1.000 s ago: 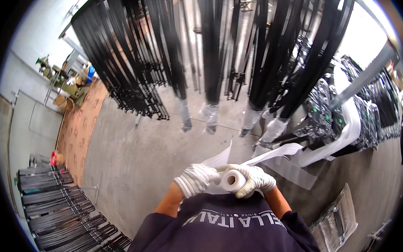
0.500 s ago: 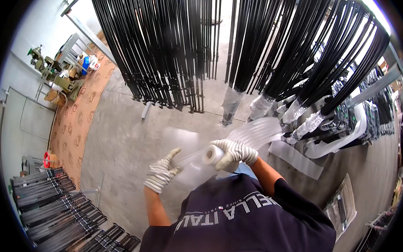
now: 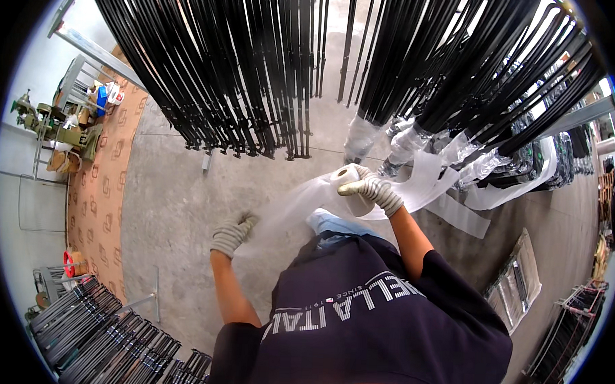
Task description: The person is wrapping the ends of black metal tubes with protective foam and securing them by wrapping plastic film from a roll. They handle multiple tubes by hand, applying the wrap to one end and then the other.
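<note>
The gloved right hand grips a white roll of clear plastic film near the hanging black metal rods; the gloved left hand pinches the film's stretched free end. Unrolling seems underway; wrapping next likely needs steady tension.
</note>
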`<state>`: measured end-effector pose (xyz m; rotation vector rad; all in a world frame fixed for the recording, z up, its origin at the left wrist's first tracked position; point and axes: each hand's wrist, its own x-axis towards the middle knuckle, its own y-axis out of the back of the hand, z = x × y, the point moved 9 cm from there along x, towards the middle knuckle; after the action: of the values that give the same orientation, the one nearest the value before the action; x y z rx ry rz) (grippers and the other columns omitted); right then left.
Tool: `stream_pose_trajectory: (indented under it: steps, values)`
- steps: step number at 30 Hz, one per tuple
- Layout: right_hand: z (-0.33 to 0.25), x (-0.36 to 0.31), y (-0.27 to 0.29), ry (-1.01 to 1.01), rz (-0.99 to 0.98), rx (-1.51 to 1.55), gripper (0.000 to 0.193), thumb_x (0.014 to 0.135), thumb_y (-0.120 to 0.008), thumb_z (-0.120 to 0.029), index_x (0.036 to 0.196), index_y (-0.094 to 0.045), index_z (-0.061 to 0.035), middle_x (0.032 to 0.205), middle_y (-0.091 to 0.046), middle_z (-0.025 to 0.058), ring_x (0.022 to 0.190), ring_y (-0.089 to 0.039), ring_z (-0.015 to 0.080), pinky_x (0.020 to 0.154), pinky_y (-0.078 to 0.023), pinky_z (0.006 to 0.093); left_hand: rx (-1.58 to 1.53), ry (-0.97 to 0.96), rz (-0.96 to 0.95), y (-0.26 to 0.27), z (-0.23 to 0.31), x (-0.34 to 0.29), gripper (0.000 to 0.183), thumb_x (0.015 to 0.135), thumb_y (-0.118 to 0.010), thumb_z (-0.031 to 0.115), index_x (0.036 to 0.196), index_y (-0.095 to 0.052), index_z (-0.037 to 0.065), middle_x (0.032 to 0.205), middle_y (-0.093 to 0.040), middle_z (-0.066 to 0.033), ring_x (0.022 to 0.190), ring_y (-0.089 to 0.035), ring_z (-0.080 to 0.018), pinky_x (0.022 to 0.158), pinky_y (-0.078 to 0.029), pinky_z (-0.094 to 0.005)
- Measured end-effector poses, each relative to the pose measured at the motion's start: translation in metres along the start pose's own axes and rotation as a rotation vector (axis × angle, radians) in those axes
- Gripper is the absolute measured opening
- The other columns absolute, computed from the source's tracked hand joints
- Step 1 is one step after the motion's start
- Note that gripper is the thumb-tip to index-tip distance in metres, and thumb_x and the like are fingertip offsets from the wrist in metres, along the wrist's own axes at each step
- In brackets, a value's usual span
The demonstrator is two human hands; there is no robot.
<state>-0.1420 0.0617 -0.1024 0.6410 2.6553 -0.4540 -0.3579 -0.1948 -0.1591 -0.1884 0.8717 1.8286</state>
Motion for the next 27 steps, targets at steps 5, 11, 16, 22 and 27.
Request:
stream_pose_trajectory:
  steps: [5, 11, 16, 22, 27]
  values:
    - [-0.023, 0.045, 0.000, 0.074, 0.023, -0.937, 0.074, 0.049, -0.076, -0.033, 0.109, -0.050, -0.0010, 0.124, -0.039, 0.0188, 0.113, -0.042, 0.0302, 0.094, -0.036, 0.0312, 0.631, -0.081, -0.160, -0.011, 0.079, 0.067, 0.028, 0.080, -0.048, 0.036, 0.095, -0.058, 0.013, 0.088, -0.060, -0.0133, 0.085, -0.056, -0.0311, 0.074, -0.043, -0.0387]
    - [-0.035, 0.089, -0.069, 0.191, -0.386, -0.725, 0.093, 0.047, -0.076, -0.032, 0.124, -0.037, 0.0022, 0.131, -0.033, 0.0175, 0.113, -0.043, 0.0272, 0.090, -0.039, 0.0313, 0.620, -0.218, -0.273, -0.028, 0.152, 0.118, 0.025, 0.080, -0.049, 0.031, 0.095, -0.059, 0.013, 0.084, -0.062, -0.0112, 0.081, -0.058, -0.0289, 0.071, -0.044, -0.0390]
    - [-0.028, 0.106, -0.060, -0.045, -0.413, -0.784, 0.094, 0.048, -0.075, -0.040, 0.123, -0.037, 0.0019, 0.116, -0.049, 0.0210, 0.107, -0.048, 0.0281, 0.087, -0.040, 0.0323, 0.527, -0.117, -0.416, -0.020, 0.163, 0.145, 0.023, 0.078, -0.057, 0.024, 0.093, -0.059, 0.007, 0.074, -0.061, -0.0079, 0.070, -0.058, -0.0197, 0.064, -0.045, -0.0314]
    - [-0.046, 0.103, -0.050, -0.076, -0.249, -0.490, 0.064, 0.053, -0.074, -0.031, 0.104, -0.050, -0.0012, 0.088, -0.060, 0.0140, 0.082, -0.058, 0.0232, 0.069, -0.045, 0.0323, -0.091, -0.065, -0.438, -0.022, 0.122, 0.181, 0.029, 0.075, -0.064, 0.016, 0.099, -0.057, 0.001, 0.079, -0.059, -0.0025, 0.068, -0.053, -0.0104, 0.062, -0.044, -0.0227]
    - [-0.019, 0.126, -0.032, 0.027, -0.081, -0.674, 0.064, 0.053, -0.074, -0.032, 0.104, -0.050, -0.0024, 0.086, -0.060, 0.0147, 0.080, -0.058, 0.0259, 0.069, -0.045, 0.0337, 0.012, -0.181, -0.404, -0.009, 0.132, 0.188, 0.031, 0.080, -0.061, 0.018, 0.106, -0.053, 0.004, 0.099, -0.058, -0.0065, 0.091, -0.054, -0.0140, 0.079, -0.045, -0.0269]
